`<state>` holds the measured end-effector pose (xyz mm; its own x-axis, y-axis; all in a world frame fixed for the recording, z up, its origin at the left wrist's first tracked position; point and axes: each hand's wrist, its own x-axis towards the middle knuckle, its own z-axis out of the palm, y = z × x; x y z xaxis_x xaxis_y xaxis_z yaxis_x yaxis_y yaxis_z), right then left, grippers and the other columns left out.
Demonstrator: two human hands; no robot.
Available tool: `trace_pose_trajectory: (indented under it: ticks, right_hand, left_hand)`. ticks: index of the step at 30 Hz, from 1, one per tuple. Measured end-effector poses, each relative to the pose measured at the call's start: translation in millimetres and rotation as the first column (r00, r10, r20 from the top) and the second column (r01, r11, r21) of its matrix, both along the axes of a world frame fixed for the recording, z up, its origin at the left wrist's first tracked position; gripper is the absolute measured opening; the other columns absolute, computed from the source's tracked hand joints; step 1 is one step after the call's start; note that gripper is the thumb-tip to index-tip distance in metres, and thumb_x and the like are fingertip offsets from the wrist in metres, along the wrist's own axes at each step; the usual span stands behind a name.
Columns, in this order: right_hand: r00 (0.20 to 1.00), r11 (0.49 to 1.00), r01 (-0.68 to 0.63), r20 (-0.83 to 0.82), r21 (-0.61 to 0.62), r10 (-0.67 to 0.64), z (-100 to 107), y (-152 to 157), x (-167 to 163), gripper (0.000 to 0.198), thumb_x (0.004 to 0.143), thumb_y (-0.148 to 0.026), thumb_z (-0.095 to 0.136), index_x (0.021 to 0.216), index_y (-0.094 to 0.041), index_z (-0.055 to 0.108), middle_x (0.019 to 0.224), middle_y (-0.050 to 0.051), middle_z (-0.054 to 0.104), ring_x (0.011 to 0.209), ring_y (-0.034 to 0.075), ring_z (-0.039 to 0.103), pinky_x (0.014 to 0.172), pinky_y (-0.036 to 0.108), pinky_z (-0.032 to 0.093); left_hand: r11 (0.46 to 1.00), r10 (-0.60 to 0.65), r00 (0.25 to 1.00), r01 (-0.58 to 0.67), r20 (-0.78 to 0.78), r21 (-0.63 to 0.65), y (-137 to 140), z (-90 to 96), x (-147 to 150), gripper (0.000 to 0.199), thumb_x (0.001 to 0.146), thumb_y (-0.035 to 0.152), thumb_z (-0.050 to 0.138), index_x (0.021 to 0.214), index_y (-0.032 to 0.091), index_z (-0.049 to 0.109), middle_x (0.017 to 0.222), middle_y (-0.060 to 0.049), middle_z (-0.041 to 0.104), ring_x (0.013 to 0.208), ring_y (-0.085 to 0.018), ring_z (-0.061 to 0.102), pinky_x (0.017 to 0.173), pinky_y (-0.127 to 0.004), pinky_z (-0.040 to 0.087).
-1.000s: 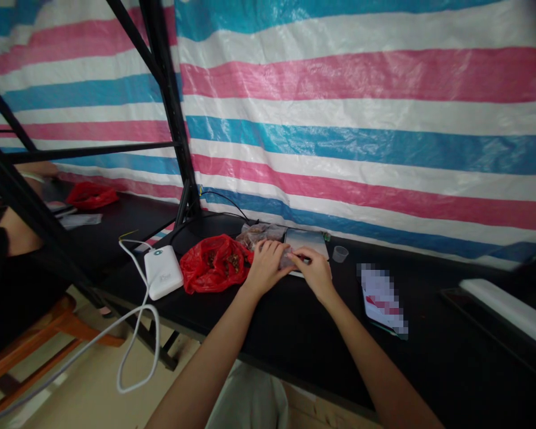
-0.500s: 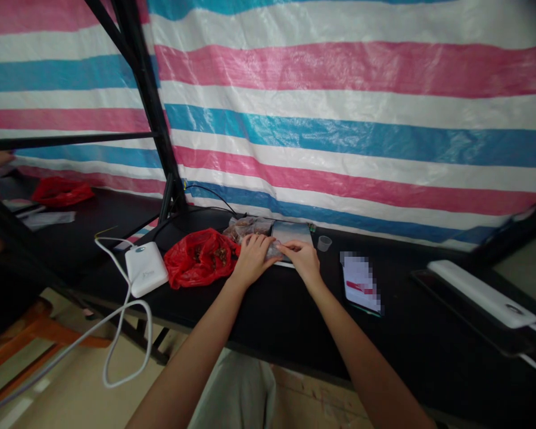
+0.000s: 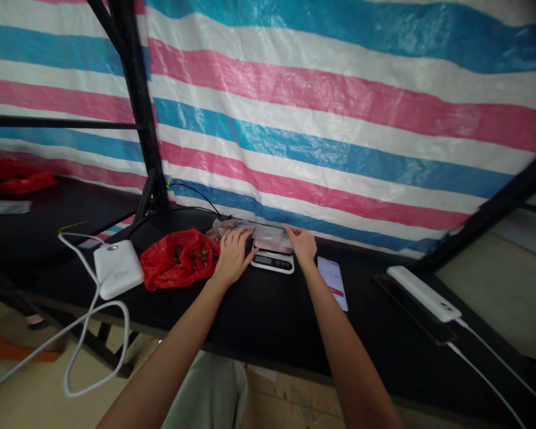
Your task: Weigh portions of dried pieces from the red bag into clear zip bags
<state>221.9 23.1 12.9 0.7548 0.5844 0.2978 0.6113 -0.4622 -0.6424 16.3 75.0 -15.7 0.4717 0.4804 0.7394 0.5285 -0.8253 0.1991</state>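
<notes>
A digital scale (image 3: 273,263) lies on the black table, its display and buttons facing me. On its weighing plate rests a small clear plastic bag (image 3: 274,236), lying rather flat. My left hand (image 3: 233,255) is at the scale's left side, fingers and thumb apart, the thumb reaching to the scale's edge. At the right side, my right hand (image 3: 302,245) has its fingertips pinched at the bag's upper corner. Left of my left hand sits an opened red plastic bag (image 3: 178,262) with small brown pieces inside. Behind that hand is another clear bag (image 3: 223,227) with brownish contents, partly covered.
A phone (image 3: 333,283) with a lit screen lies by my right forearm. Farther right are a white power bank (image 3: 424,293) and a dark phone (image 3: 406,313), both cabled. Another white power bank (image 3: 118,268) with a looping cable sits at left. A black metal frame (image 3: 138,101) rises behind.
My hands have moved apart from the clear bag they held together, which now lies on the scale. The scale's display has come into sight. The camera has turned right; the small cup is hidden.
</notes>
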Motion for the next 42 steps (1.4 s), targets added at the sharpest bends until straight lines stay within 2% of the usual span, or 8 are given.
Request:
trace_pose_trajectory:
  ticks: [7,14,20,24,27,31,36,42]
  right_hand:
    - [0.971,0.986,0.088,0.232,-0.140,-0.054,-12,-44,4,0.045,0.072,-0.018,0.050,0.116,-0.024,0.050,0.112,0.011,0.050,0.103,0.027,0.046,0.078,0.037,0.042]
    - [0.986,0.929,0.075,0.165,-0.363,-0.015,-9,-28,7,0.056,0.069,-0.023,0.057,0.123,-0.020,0.044,0.121,0.015,0.050,0.114,0.032,0.042,0.089,0.049,0.033]
    - [0.995,0.940,0.100,0.046,-0.325,-0.090,-11,-26,6,0.040,0.069,-0.022,0.058,0.109,-0.021,0.056,0.110,0.012,0.060,0.106,0.030,0.053,0.086,0.043,0.038]
    - [0.989,0.996,0.088,-0.118,-0.004,-0.088,-2,-28,-7,0.054,0.070,-0.027,0.057,0.121,-0.021,0.042,0.112,0.009,0.060,0.105,0.025,0.055,0.081,0.035,0.044]
    - [0.932,0.944,-0.044,-0.326,0.328,0.157,7,-15,-32,0.058,0.069,-0.028,0.055,0.123,-0.020,0.036,0.110,0.010,0.060,0.097,0.023,0.060,0.071,0.033,0.049]
    - [0.836,0.882,-0.222,-0.384,0.416,0.392,5,18,-87,0.050,0.069,-0.032,0.056,0.116,-0.022,0.040,0.101,0.007,0.064,0.086,0.019,0.064,0.065,0.030,0.051]
    - [0.486,0.752,-0.288,-0.586,0.593,0.649,-17,54,-163,0.052,0.061,-0.032,0.064,0.107,-0.025,0.042,0.093,0.002,0.065,0.085,0.019,0.063,0.072,0.033,0.051]
    - [0.412,0.615,-0.477,-0.458,0.628,0.788,-47,64,-206,0.045,0.055,-0.031,0.068,0.096,-0.021,0.052,0.096,0.005,0.064,0.089,0.019,0.061,0.082,0.034,0.047]
  left_hand:
    - [0.996,0.077,0.990,-0.071,0.114,-0.060,-2,2.4,-7,0.027,0.086,0.028,0.041,0.108,0.016,0.051,0.113,-0.011,0.055,0.106,-0.024,0.047,0.092,-0.041,0.032]
    - [0.983,0.166,0.957,-0.141,0.239,-0.120,-11,5.2,-20,0.020,0.084,0.019,0.041,0.098,0.018,0.054,0.107,-0.009,0.057,0.103,-0.025,0.047,0.090,-0.041,0.032]
    - [0.981,0.152,0.954,-0.113,0.260,-0.159,-18,7.0,-32,0.017,0.080,0.013,0.043,0.091,0.019,0.055,0.106,-0.008,0.056,0.101,-0.024,0.047,0.089,-0.042,0.033]
    - [0.975,0.179,0.922,-0.120,0.342,-0.187,-20,4.6,-38,0.022,0.080,0.012,0.041,0.097,0.017,0.054,0.106,-0.010,0.056,0.102,-0.025,0.047,0.089,-0.042,0.035]
    - [0.980,0.164,0.896,-0.100,0.414,-0.172,-21,1.4,-36,0.028,0.079,0.010,0.039,0.104,0.014,0.050,0.106,-0.013,0.056,0.103,-0.025,0.048,0.088,-0.043,0.036]
    - [0.989,0.124,0.851,-0.062,0.510,-0.138,-21,-0.2,-33,0.030,0.080,0.008,0.036,0.106,0.014,0.048,0.107,-0.013,0.056,0.103,-0.024,0.048,0.089,-0.043,0.035]
    - [0.948,0.308,0.680,-0.160,0.666,-0.275,-26,1.2,-45,0.027,0.081,0.011,0.035,0.105,0.017,0.047,0.109,-0.012,0.054,0.106,-0.024,0.046,0.091,-0.044,0.033]
    - [0.913,0.402,0.659,-0.233,0.636,-0.335,-39,3.9,-81,0.022,0.081,0.015,0.038,0.101,0.018,0.047,0.114,-0.012,0.048,0.106,-0.025,0.044,0.091,-0.045,0.033]
